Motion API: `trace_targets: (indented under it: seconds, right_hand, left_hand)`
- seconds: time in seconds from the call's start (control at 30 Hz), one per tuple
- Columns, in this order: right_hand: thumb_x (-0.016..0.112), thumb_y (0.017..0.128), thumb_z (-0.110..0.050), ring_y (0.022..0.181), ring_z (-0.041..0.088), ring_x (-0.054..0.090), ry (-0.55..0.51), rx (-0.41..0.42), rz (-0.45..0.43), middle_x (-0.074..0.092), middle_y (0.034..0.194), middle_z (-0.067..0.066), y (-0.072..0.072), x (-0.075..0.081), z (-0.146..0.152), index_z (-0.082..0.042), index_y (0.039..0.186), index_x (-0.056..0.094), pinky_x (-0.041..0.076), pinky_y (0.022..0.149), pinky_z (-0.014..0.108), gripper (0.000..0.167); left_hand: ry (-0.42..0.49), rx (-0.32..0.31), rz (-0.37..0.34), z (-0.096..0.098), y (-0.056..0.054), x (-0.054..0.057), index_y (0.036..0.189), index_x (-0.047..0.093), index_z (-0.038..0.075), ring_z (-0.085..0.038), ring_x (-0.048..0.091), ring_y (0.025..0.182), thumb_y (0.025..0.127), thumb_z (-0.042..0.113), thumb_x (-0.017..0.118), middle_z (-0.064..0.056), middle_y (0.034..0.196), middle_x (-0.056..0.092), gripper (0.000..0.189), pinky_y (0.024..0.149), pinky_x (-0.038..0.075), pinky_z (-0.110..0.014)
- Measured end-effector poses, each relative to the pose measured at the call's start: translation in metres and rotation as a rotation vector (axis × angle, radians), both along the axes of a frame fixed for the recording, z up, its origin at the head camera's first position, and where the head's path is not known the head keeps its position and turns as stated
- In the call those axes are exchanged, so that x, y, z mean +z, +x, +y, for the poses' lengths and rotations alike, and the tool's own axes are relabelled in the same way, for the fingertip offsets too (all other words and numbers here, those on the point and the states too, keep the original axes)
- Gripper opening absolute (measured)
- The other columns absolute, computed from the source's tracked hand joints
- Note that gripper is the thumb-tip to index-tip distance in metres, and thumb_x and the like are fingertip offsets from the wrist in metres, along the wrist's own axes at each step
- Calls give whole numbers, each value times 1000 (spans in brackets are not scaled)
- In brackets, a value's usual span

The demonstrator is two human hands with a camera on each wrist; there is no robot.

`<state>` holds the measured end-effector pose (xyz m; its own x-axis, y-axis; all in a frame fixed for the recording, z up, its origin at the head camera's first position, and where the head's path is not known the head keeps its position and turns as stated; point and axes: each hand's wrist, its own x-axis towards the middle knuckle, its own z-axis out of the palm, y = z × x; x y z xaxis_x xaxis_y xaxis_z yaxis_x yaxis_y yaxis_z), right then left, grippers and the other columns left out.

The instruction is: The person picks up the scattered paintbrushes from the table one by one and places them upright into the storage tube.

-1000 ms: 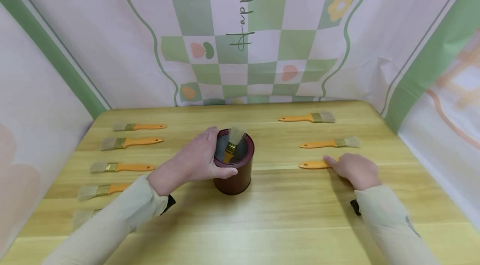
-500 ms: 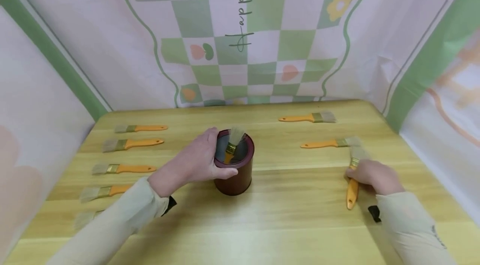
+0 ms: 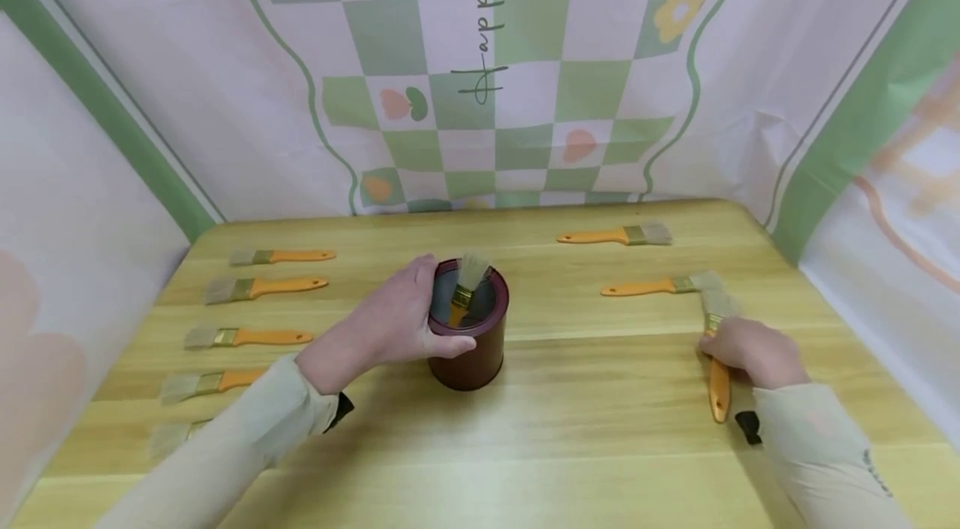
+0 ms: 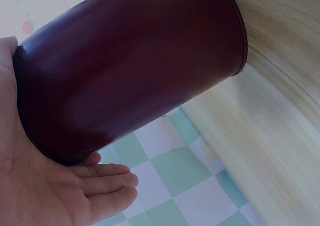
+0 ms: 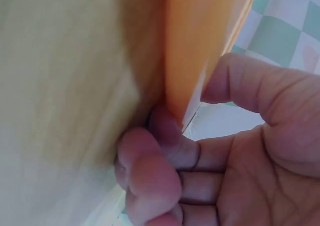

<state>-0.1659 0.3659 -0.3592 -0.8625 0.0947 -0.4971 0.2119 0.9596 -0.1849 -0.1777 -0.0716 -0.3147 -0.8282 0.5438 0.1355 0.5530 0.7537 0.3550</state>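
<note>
One held paintbrush (image 3: 719,392) is slanting across the right side of the wooden desk (image 3: 562,454), its bristles facing away from the person. The right hand (image 3: 756,348) is pinching it between thumb and fingers, close to the metal collar. Its bristle tips are overlapping those of a second brush (image 3: 652,287), which is lying crosswise just beyond; whether the two are touching, one cannot tell. The held one is showing an orange handle, a gold-coloured collar and pale bristles. A third brush (image 3: 603,237) is lying farther back on that side.

Well apart, toward the middle, a dark red can (image 3: 468,366) is standing upright, with an upturned brush (image 3: 462,296) leaning inside it and poking its bristles above the rim. The left hand (image 3: 386,325) is resting against the can's rim, its fingers lying straight and loose.

Five more brushes (image 3: 294,256) are lying in a column along the left side, bristles pointing left. The left sleeve (image 3: 232,441) is crossing the nearest two, hiding parts of their handles. Behind the desk, a green-and-white checked cloth (image 3: 528,21) is hanging.
</note>
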Motion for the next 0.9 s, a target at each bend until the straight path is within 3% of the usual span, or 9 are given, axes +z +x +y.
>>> trace_targets:
  seconds: [0.2,0.5,0.9]
  right_hand:
    - [47,93,-29,55,14,47,-27,-18,23,48,59,1,3,-1,1,-14,60,47,37,56,30,36]
    - [58,87,-31,51,12,48,-38,-35,64,50,58,1,7,-4,6,-11,64,49,37,51,28,32]
    - [49,89,-28,43,8,46,-202,-18,114,47,46,-5,6,-3,5,-11,57,51,38,51,25,37]
  left_hand:
    - [-3,4,-24,0,-1,1,124,46,2,-19,55,96,72,59,73,-6,108,54,82,88,49,-34]
    - [-10,19,-39,0,-1,2,128,44,2,-20,56,100,72,61,73,-9,115,55,86,90,50,-35]
    - [15,14,-52,0,1,2,129,44,2,-19,56,99,72,58,74,-8,114,55,85,89,50,-34]
